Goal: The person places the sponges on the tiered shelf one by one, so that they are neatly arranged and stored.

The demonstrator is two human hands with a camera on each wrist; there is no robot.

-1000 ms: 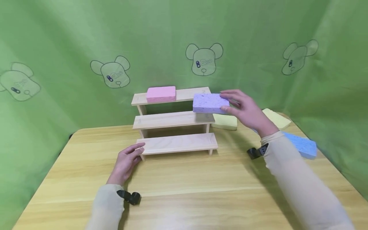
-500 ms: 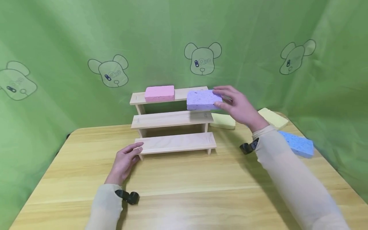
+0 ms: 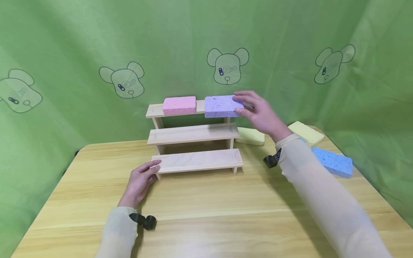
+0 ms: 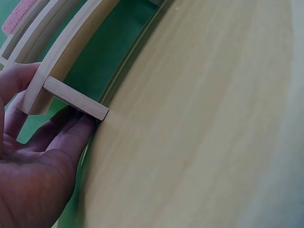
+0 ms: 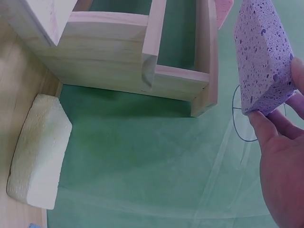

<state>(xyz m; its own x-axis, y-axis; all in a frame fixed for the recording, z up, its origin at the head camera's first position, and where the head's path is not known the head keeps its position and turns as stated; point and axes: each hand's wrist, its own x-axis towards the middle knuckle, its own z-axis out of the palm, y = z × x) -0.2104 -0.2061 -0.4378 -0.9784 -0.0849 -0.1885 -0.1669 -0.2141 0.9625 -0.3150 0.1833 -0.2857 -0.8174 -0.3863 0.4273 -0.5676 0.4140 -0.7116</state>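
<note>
Head view: your right hand [image 3: 260, 113] is gripping a purple sponge [image 3: 221, 106], with the thumb and fingers spreading just wide enough to take hold of its right end. The sponge is hanging level by the top step of a three-step wooden shelf [image 3: 196, 160]; from the right wrist view you are holding it apart from the wood, with a gap showing between them. Its shadow is falling across the middle step. On that top step a pink sponge [image 3: 179, 105] is lying flat toward the left, near the purple one.

Your left hand [image 3: 139, 182] is gripping the left end of the lowest step, and in the left wrist view it is partly closing, one digit lying over the board and the others reaching underneath beside the leg.

One yellow sponge [image 3: 252, 137] is lying on the desk [image 3: 200, 215] just beside the shelf's right side. Another yellow sponge [image 3: 305, 133] is resting near the far right corner, and a blue sponge [image 3: 333, 163] is sitting in front of it, near your right sleeve [image 3: 329, 200]. Behind everything, a green curtain [image 3: 177, 43] is hanging with printed animal heads.
</note>
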